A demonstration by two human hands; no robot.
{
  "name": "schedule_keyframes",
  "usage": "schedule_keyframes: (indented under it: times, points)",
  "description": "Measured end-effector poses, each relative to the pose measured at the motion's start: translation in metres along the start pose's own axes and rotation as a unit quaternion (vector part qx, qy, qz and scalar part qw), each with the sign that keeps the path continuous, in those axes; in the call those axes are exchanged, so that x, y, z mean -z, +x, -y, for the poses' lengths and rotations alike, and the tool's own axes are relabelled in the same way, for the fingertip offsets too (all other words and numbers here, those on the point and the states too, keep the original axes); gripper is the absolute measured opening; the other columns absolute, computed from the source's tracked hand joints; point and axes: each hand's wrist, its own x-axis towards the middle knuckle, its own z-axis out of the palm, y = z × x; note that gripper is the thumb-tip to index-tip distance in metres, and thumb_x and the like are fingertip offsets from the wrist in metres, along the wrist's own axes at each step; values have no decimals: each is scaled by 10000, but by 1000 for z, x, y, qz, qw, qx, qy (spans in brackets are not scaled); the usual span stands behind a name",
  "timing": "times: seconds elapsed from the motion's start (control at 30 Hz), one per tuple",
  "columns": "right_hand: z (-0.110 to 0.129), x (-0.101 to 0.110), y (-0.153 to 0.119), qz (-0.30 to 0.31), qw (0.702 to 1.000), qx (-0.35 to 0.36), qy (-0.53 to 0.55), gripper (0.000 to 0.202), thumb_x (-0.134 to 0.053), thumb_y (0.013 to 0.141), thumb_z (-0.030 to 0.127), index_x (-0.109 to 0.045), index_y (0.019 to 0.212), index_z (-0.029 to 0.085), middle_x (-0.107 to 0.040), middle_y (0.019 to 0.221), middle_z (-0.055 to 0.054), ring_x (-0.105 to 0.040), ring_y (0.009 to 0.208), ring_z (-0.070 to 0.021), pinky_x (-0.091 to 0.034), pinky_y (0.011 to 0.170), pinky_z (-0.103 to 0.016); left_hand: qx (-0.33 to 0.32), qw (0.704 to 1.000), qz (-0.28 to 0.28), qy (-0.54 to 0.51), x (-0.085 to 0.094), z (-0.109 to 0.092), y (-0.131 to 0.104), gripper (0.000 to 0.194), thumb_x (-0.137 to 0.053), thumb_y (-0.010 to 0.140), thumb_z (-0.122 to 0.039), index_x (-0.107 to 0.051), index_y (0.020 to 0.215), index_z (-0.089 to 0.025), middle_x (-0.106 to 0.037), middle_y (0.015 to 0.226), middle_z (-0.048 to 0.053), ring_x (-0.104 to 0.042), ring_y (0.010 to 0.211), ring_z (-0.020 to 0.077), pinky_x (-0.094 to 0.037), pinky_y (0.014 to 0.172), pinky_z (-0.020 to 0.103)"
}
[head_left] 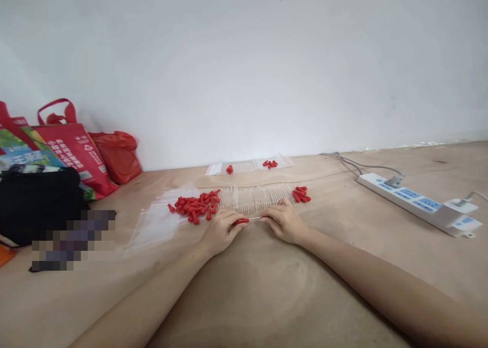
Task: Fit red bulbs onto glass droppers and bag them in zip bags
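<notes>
My left hand (223, 231) pinches a red rubber bulb (242, 221) at the near side of the row of tubes. From the bulb a thin clear tube (254, 219) runs level to the right, and my right hand (284, 222) has its fingers closed on the tube's other end. Behind both hands lies a row of thin clear tubes (257, 198), side by side. A pile of red bulbs (196, 205) rests left of the row, partly on clear plastic bags (160, 221). Several more red bulbs (301, 194) lie at the row's right end.
Near the wall, a clear bag (246, 168) carries tubes and red bulbs. A white power strip (419, 203) with plugs and grey cables is at the right. Red bags (76, 152) and a black bag (41, 200) stand at the left, beside a pixelated dark item (74, 241).
</notes>
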Motion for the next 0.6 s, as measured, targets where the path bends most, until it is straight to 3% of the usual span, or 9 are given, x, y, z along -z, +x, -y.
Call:
schedule_keyframes:
  times: [0.23,0.6]
  points:
    - [2,-2,0,8,1000,12,4,233,-360,860,232,-558,759,160,-605,665,-24,-494,591,-115,-229,669,-285,-60,998,-13,0,-4,1,-2,162,-480,831,-243,-622,824,-166,-657,751,45,-573,699,157,-419,701,304]
    - [2,-3,3,48,999,-9,-13,290,-326,876,230,-544,696,165,-592,625,-15,-466,559,-112,-232,653,-280,-39,999,-2,2,-3,-1,-1,172,-469,827,-262,-621,818,-182,-658,745,38,-575,708,162,-426,705,303]
